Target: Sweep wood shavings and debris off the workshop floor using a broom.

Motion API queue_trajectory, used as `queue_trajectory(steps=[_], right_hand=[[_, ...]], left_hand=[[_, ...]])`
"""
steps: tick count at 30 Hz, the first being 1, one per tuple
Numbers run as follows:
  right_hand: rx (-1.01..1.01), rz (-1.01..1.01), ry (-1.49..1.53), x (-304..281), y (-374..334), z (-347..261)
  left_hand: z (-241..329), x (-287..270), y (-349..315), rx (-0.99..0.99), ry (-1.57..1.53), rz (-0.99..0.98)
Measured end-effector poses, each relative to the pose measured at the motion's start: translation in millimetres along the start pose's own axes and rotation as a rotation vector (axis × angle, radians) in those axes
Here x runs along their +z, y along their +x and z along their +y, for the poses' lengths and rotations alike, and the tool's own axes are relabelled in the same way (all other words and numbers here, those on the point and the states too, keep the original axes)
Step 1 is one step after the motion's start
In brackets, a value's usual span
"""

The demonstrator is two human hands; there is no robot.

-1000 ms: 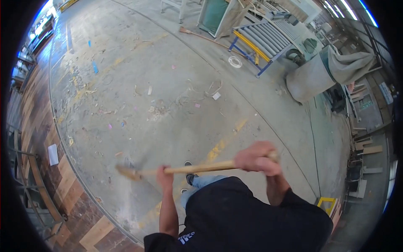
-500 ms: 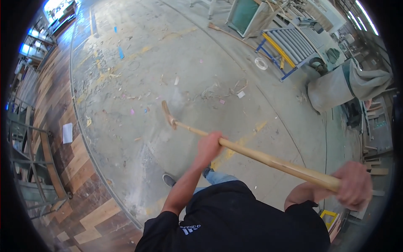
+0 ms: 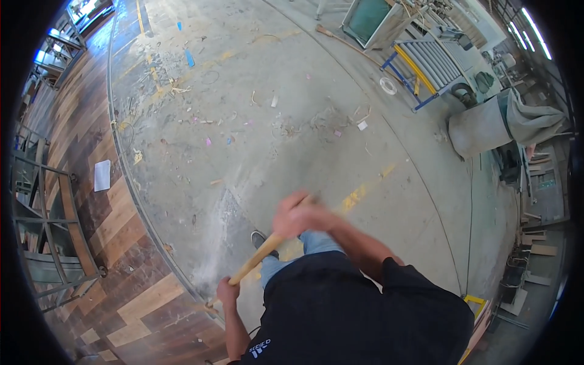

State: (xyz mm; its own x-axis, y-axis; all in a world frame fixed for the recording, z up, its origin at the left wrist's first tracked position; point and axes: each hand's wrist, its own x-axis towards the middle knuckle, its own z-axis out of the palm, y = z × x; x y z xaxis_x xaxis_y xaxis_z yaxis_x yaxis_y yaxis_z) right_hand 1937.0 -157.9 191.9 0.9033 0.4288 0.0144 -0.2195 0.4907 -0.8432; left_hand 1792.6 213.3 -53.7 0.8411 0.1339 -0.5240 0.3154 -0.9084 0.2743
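Wooden pole [image 3: 255, 260], two-handed grip

Left hand [image 3: 228, 291] clenched round pole; right hand [image 3: 298, 217], blurred, wrapped round it farther up. Pole slants in front of jeans [image 3: 319, 242]; end past left hand mostly hidden. Beyond: grey floor [image 3: 328, 64] strewn with scraps [image 3: 286, 129], then grey drum [image 3: 477, 132], blue-legged roller conveyor [image 3: 429, 66].

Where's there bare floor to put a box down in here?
Floor between the yellow mark and the dark line looks mostly bare, as does the patch between that line and the drum. Scraps crowd the middle ahead; boards crowd the far right.
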Motion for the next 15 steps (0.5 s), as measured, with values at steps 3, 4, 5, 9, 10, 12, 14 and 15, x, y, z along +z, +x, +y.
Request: queue_trajectory(steps=[3,4,5,9,10,12,14,15], right_hand=[[0.183,-0.166,-0.091,47.7,15.9,39.3],[0.120,-0.226,-0.186,50.6,7.7,42.9],[0.056,-0.293,-0.280,54.7,2.2,46.7],[0.030,0.141,-0.256,48.0,-43.8,-48.2],[-0.132,0.035,-0.275,48.8,-52.9,-71.6],[-0.266,0.085,-0.382,68.8,-82.7,-107.0],[-0.315,0.118,-0.505,92.0,-101.3,-124.7],[-0.371,0.113,-0.616,104.0,-101.6,-128.5]], left_hand=[[-77.6,44.1,18.2,-0.051,-0.047,0.080],[-83.4,58.9,17.7,-0.005,-0.062,0.131],[-72.3,65.4,24.6,-0.004,-0.080,0.148],[35.7,57.4,72.0,0.183,-0.187,0.195],[63.4,51.9,83.4,0.335,-0.244,0.251],[141.8,29.2,98.8,0.542,-0.341,0.334],[210.6,18.7,124.9,0.812,-0.553,0.361],[230.7,28.3,150.1,0.867,-0.589,0.332]])
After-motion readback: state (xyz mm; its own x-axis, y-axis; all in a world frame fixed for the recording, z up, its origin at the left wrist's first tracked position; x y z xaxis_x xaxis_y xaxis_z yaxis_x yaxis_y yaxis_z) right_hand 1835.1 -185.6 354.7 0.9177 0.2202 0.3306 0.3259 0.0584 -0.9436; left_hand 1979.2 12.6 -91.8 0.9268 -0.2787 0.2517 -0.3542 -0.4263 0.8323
